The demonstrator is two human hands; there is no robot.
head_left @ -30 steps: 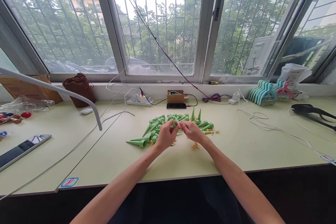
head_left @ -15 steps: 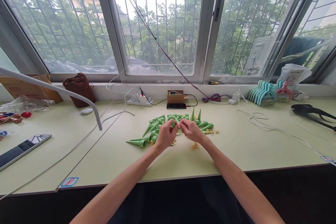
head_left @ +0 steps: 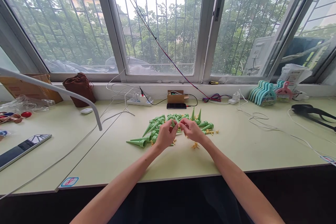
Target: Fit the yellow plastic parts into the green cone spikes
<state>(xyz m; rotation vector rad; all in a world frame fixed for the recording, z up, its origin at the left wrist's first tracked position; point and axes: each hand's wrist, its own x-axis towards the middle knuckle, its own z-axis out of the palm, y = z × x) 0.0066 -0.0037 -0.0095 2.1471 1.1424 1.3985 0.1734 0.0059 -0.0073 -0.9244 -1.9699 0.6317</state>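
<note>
My left hand [head_left: 167, 135] is closed around a green plastic spike [head_left: 173, 123], whose tip shows between thumb and fingers. Close beside it, my right hand [head_left: 191, 130] has its fingers pinched together at the spike's side; what they hold, if anything, is hidden. Behind and left of the hands lies a pile of green hollow cone-shaped spikes [head_left: 157, 121] with ribbed collars. Two green spikes [head_left: 199, 114] stand point up at the back right. Small yellow plastic pieces [head_left: 195, 145] lie under the right hand and around the pile.
A black phone [head_left: 176, 106] and a small cardboard box [head_left: 175, 97] sit behind the pile. A power strip [head_left: 140, 101] with cables is near the window. Teal hangers [head_left: 262, 93] stand at right. A grey lamp arm [head_left: 89, 102] reaches in from the left, above a tablet [head_left: 25, 150].
</note>
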